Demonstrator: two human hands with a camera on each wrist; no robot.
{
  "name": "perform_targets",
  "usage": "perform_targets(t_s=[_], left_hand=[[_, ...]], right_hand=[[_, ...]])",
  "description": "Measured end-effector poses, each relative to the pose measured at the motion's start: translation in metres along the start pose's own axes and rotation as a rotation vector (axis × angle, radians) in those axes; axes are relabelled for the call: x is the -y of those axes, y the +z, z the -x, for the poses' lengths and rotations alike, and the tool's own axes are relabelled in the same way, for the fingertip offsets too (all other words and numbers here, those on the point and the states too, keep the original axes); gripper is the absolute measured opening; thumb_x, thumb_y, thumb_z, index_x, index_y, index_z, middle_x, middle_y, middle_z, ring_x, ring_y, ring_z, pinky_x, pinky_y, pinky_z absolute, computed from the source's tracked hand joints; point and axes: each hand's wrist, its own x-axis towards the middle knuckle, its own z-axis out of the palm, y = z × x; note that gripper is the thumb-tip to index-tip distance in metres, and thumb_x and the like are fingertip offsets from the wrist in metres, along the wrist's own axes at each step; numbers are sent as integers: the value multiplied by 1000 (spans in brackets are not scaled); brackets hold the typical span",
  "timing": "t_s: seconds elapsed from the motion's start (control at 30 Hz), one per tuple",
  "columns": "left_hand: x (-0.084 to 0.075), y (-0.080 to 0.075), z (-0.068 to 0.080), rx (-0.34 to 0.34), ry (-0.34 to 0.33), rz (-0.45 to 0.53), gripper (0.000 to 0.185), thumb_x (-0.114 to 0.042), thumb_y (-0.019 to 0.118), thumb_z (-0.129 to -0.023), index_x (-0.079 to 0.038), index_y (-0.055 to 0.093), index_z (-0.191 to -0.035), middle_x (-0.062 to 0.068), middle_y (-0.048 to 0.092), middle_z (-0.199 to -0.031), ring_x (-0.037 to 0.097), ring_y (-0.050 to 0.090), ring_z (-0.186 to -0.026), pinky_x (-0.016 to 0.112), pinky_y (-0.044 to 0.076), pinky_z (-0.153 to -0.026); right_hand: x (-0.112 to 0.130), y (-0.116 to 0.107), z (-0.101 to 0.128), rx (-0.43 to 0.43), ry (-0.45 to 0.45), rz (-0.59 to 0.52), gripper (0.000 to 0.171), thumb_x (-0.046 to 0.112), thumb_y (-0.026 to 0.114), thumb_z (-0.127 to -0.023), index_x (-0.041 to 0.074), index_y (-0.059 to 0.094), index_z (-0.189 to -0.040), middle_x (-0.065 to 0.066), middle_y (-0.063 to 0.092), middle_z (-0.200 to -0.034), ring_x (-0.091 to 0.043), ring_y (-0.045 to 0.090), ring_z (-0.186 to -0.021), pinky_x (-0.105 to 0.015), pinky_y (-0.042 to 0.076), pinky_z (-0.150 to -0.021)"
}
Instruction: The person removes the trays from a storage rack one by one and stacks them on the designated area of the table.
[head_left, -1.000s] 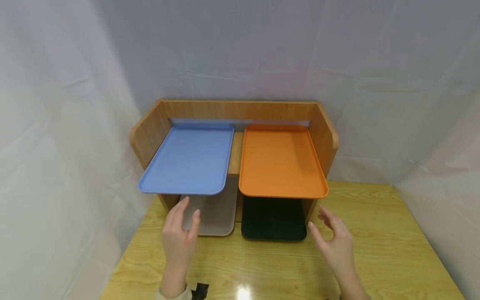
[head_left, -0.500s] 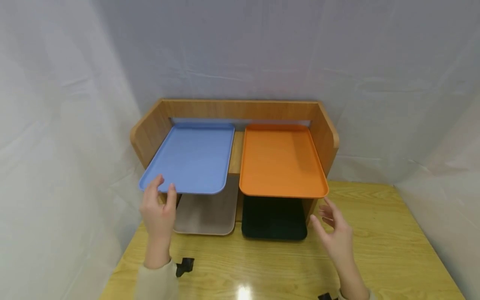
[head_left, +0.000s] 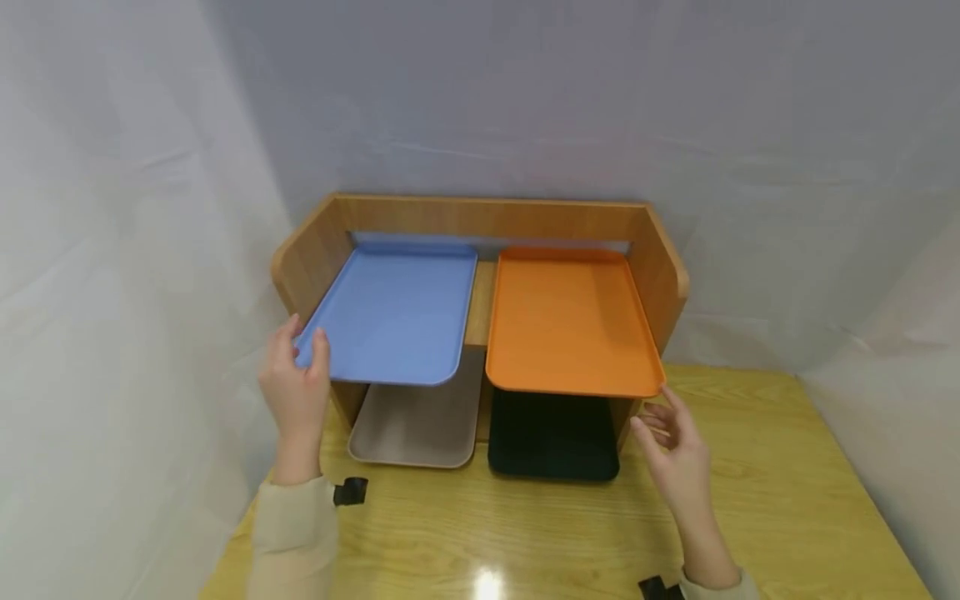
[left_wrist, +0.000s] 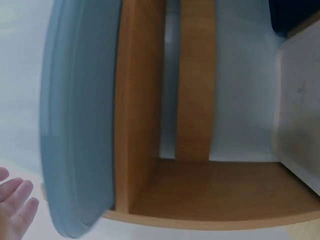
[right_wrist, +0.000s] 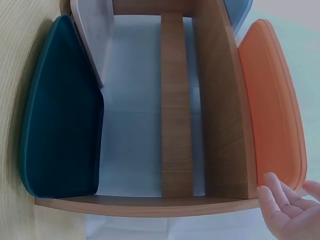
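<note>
left hand [head_left: 295, 385] pinching the blue tray [head_left: 395, 315] by its near-left corner, right hand [head_left: 675, 451] open just under the orange tray [head_left: 570, 321] edge, both trays bare, beige [head_left: 418, 424] and black [head_left: 553, 435] trays between hands

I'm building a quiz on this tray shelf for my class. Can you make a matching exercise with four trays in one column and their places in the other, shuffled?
Things:
1. blue tray
2. orange tray
3. beige tray
4. black tray

Places:
A. lower level, right side of the wooden shelf
B. upper level, left side, its front corner held by the left hand
C. lower level, left side
D. upper level, right side, with the right hand just below its front corner

Pairs: 1-B, 2-D, 3-C, 4-A
</note>
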Motion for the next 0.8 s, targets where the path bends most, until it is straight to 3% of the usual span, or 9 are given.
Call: perform_targets(t_s=[0.13, 0.27, 0.4, 0.5, 0.8], left_hand=[[11, 4, -9, -7, -67, 39, 28, -9, 60, -80, 10, 58, -100, 22, 60, -94, 32, 56, -90, 45, 47, -68], [20, 6, -16, -4, -155, 44, 31, -11, 61, -81, 9, 57, -104, 20, 60, -100, 26, 56, -95, 34, 48, -73], [26, 5, -24, -1, -201, 38, 34, -14, 61, -82, 9, 56, -106, 19, 59, -103, 24, 55, -97, 21, 44, -73], [30, 5, -30, 6, -222, 41, 37, -15, 63, -81, 9, 55, -108, 19, 58, -105, 23, 55, -97, 20, 44, -73], [42, 12, -48, 105, -358, 96, 48, -20, 65, -80, 6, 48, -117, 17, 54, -114, 22, 51, -106, 36, 43, -84]], right_hand=[[-3, -1, -2, -13, 60, -43, 53, -6, 60, -79, 0, 40, -128, -7, 58, -96, 3, 53, -79, -10, 43, -68], [-5, -2, -5, -16, 103, -63, 53, -3, 59, -81, 3, 40, -129, 9, 55, -94, 1, 54, -80, -11, 43, -67], [-5, -3, -11, 9, 116, -67, 54, 0, 59, -82, 5, 37, -131, -3, 57, -97, 2, 53, -80, -10, 43, -67], [-4, -3, -15, 40, 131, -68, 56, 3, 59, -83, 7, 34, -134, -17, 57, -101, 4, 53, -79, -10, 42, -67], [-2, -4, -27, 146, 218, -118, 63, 10, 59, -85, 8, 25, -138, -24, 52, -108, 5, 53, -81, -11, 43, -69]])
